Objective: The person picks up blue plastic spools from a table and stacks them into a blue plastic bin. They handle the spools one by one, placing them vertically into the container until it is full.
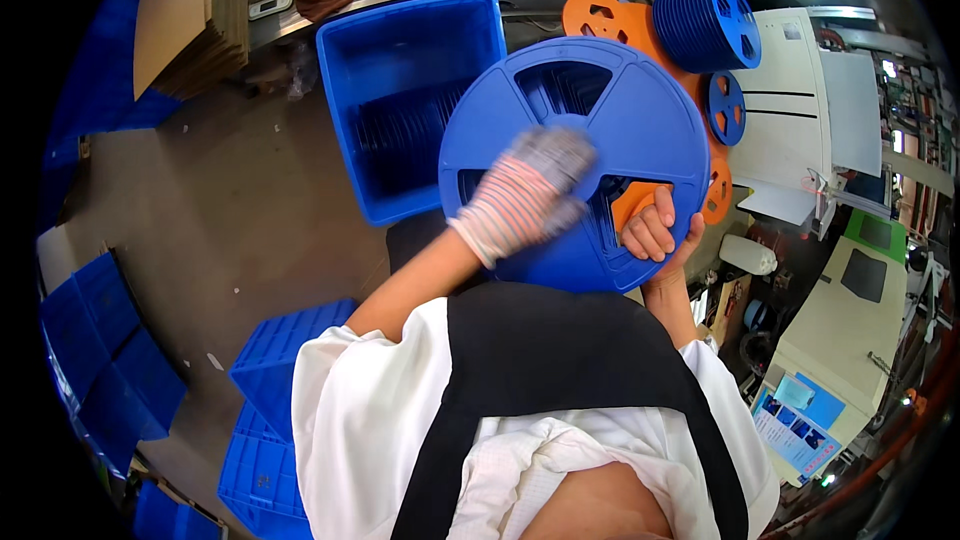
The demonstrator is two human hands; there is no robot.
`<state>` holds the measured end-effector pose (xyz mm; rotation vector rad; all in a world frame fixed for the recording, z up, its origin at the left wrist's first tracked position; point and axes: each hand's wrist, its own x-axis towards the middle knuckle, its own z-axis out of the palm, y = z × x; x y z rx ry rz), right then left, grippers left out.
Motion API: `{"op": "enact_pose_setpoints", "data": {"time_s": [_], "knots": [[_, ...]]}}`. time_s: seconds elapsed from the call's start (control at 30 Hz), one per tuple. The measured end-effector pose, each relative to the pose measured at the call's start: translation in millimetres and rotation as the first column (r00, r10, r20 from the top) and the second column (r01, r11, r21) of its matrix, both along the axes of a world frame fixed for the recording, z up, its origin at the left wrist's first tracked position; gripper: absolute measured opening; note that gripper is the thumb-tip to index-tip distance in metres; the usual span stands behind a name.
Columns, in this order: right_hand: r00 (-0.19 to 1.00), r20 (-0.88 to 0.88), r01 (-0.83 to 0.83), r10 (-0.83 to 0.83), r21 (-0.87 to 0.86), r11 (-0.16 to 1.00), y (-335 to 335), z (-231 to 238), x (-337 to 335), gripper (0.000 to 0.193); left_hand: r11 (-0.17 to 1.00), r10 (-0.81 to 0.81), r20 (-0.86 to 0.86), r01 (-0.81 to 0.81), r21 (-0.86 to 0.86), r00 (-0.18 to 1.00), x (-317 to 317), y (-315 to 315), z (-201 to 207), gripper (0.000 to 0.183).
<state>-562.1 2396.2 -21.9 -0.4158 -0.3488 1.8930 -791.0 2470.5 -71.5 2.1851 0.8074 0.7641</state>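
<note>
Two hands are laid on one large blue reel [600,120], held up just above the person's chest.

The reel's lower right rim is gripped by the bare right hand [655,232], fingers hooked through a spoke opening. The gloved left hand [530,190], blurred, is pressed flat and open on its face. Behind the reel, a blue bin [400,50] of reels is seen on the floor; to the reel's far right, stacked blue reels [705,25] and orange reels [610,15].

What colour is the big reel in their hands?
Blue; the reel shows best in the head view.
</note>
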Motion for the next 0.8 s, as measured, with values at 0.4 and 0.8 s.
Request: {"op": "enact_pose_setpoints", "data": {"time_s": [0.4, 0.8], "knots": [[0.999, -0.005, -0.045, 0.045, -0.04, 0.998, 0.0, -2.9, 4.2, 0.039, 0.99, 0.109, 0.013, -0.109, 0.093, 0.994, 27.6, 4.2, -5.7, 0.055], [0.995, -0.034, 0.089, -0.091, -0.055, 0.995, -4.2, 6.0, -7.9, 0.037, 0.98, -0.176, -0.173, 0.19, 0.067, 0.969, -109.6, -63.4, -50.6, 0.07]]}}
